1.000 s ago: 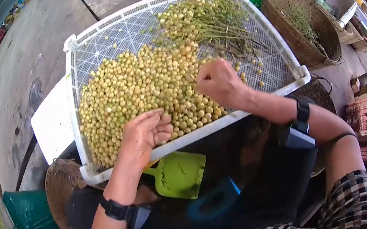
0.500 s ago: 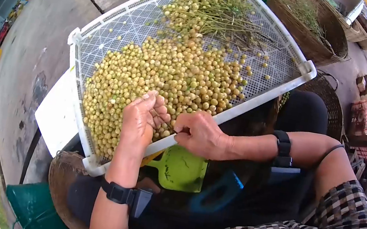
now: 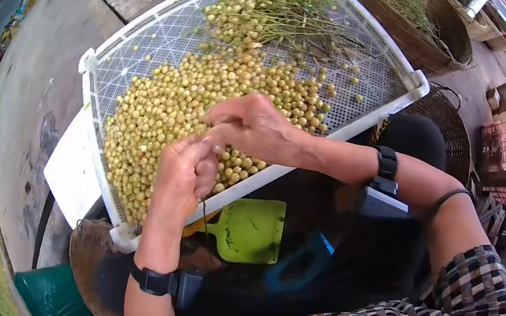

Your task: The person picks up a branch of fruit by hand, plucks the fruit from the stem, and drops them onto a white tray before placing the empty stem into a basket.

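Note:
A white mesh tray (image 3: 376,114) slants across the view, heaped with small round yellow-green fruits (image 3: 157,127). Over its near edge, my left hand (image 3: 181,172) is closed, with a thin dark stem (image 3: 205,217) hanging below it past the rim. My right hand (image 3: 255,124) reaches in over the fruits, its thumb and fingers pinched together at the left fingertips. Whatever sits between the right fingers is hidden. At the tray's far end lies a bunch of green stems (image 3: 303,28) with fruits still attached.
Below the tray's near edge is a green dustpan (image 3: 250,229). Wicker baskets stand at the upper right (image 3: 425,26) and lower left (image 3: 90,258), by a green bucket (image 3: 56,293). A red-and-white crate (image 3: 504,155) is at the right. A white board (image 3: 72,167) juts out left of the tray.
My right hand has moved up and left from the tray's rim to the left fingertips. My left hand has curled more closed, and a stem now hangs beneath it. The view has shifted slightly.

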`<act>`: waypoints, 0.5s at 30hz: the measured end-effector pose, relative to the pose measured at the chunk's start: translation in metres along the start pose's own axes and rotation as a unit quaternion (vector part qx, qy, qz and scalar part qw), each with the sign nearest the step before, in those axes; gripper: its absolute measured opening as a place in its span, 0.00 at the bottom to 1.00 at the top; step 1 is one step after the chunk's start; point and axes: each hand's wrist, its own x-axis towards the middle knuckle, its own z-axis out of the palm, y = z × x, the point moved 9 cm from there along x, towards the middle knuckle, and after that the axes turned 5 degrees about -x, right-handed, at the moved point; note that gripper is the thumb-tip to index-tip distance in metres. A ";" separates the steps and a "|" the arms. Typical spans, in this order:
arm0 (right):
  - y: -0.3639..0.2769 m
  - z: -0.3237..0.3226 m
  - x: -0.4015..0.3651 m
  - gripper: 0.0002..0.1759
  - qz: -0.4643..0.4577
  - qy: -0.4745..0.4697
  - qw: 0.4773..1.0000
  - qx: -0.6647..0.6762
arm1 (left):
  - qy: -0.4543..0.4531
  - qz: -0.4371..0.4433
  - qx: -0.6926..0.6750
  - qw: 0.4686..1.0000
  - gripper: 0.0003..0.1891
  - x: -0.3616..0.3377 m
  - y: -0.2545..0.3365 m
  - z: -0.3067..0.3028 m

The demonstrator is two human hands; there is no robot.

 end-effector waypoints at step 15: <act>0.072 -0.061 0.019 0.07 0.228 -0.050 0.908 -0.347 | -0.063 -0.036 -0.138 0.988 0.10 0.005 -0.013 0.001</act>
